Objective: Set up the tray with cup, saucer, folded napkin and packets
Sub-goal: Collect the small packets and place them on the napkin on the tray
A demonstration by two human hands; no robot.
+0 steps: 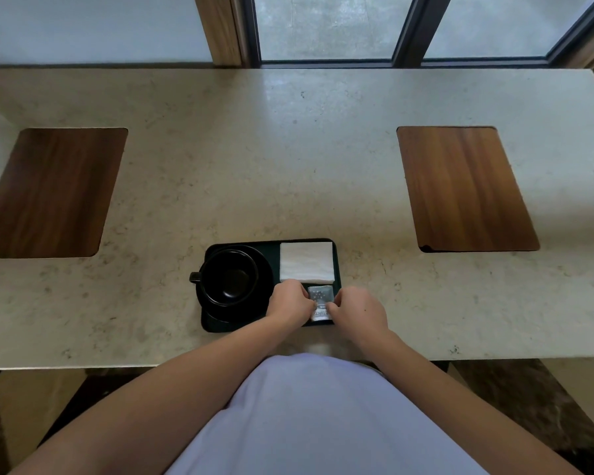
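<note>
A black tray (209, 325) is seen on the near edge of a pale stone counter (288, 159), directly in front of the person. On its left side a black cup (228, 277) is set on a black saucer (264, 286), the handle pointed left past the tray's rim. A white folded napkin (306, 262) is laid flat in the far right corner. Just below the napkin, in the near right corner, small packets (320, 296) are placed; how many are stacked there cannot be told. The packets are pinched at their edges from both sides: the left hand (288, 305) is curled with its fingertips on the left edge, and the right hand (354, 310) is closed likewise on the right edge. The packets appear to be rested on the tray rather than lifted.

The task is judged almost complete: cup, saucer and napkin are in place, and only the squaring of the packets and the release of both hands seem to be left. Two wooden insets (463, 186) in the counter are left untouched
</note>
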